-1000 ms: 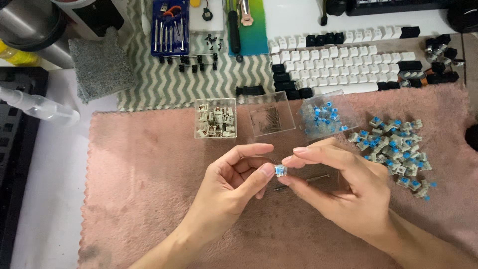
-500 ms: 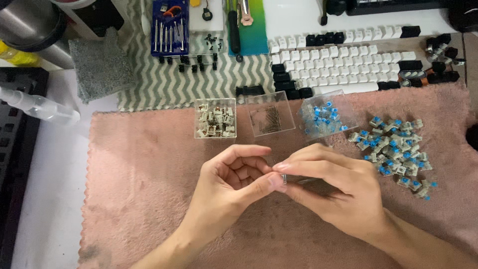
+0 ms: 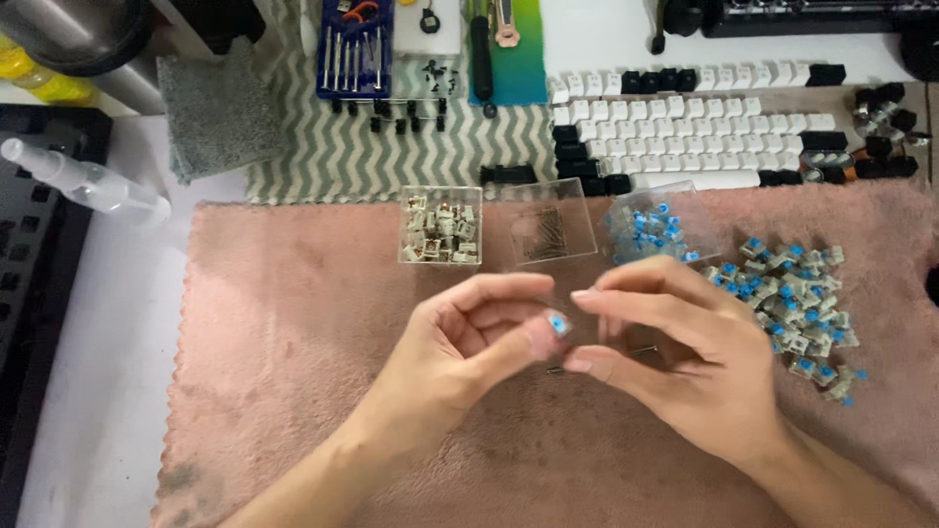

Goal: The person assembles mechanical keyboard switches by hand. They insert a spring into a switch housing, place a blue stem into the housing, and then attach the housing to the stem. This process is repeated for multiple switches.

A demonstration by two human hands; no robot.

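Switch: a small blue-topped switch [image 3: 558, 324] sits pinched at the left hand's [image 3: 468, 357] fingertips, above the pink mat [image 3: 293, 323].
Change: half a second ago the fingers of both hands met over it; now the right hand [image 3: 685, 367] has drawn slightly off, so the blue top shows again.
Hands: left clamped on the switch; right half-curled just beside it, whether it grips anything I cannot tell.
Nearby: a pile of blue switches [image 3: 797, 303] to the right, three clear boxes [image 3: 442, 227] beyond, white keycaps [image 3: 685, 127] behind.
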